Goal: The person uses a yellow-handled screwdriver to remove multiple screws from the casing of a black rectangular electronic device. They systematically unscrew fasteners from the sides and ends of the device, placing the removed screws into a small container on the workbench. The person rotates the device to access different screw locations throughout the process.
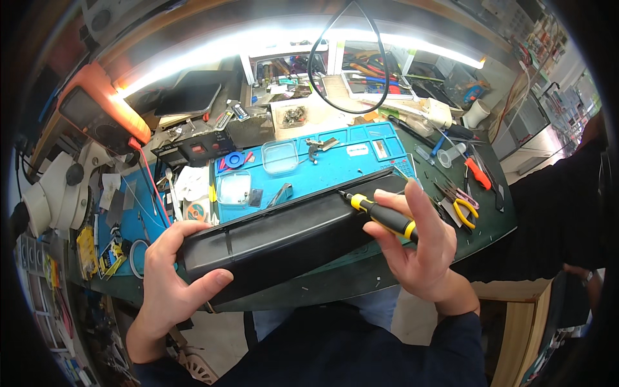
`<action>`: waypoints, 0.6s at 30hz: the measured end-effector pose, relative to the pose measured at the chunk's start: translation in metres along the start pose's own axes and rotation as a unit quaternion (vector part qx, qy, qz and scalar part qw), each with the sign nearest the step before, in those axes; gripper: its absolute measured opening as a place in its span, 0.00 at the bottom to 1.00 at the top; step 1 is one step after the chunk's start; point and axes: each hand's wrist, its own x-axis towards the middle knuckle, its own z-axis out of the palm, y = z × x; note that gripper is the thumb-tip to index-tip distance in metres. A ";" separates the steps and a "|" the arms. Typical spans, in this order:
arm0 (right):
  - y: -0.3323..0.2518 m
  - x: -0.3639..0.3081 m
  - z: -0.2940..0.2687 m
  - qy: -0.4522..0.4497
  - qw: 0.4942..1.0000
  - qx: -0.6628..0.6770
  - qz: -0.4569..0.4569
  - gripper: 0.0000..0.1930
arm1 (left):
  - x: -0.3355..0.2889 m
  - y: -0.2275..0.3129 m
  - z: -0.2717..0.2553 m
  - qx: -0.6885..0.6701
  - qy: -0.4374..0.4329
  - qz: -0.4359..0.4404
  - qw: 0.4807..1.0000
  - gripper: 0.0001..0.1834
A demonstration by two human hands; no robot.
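Observation:
A long black plastic casing (290, 240) lies slantwise across the front of the bench, its right end farther from me. My left hand (173, 274) grips its left end, thumb on the near side and fingers over the far edge. In my right hand (419, 248) is a black and yellow screwdriver (387, 217), pinched between thumb and fingers with one finger raised. Its tip points left at the casing's upper edge; whether it touches a screw is too small to tell. Beneath and behind the casing is a blue repair mat (335, 169).
Clear plastic boxes (280, 157) stand on the mat. At right lie yellow-handled pliers (464, 213) and an orange-handled tool (477, 174). An orange multimeter (103, 109) stands at left. A black cable loop (348, 106) hangs over the back. Another person in black (548, 200) is at right.

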 end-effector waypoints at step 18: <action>0.004 -0.006 0.005 0.063 0.998 -0.006 -0.014 0.34 | -0.008 -0.010 0.006 -0.018 0.014 -0.005 1.000 0.37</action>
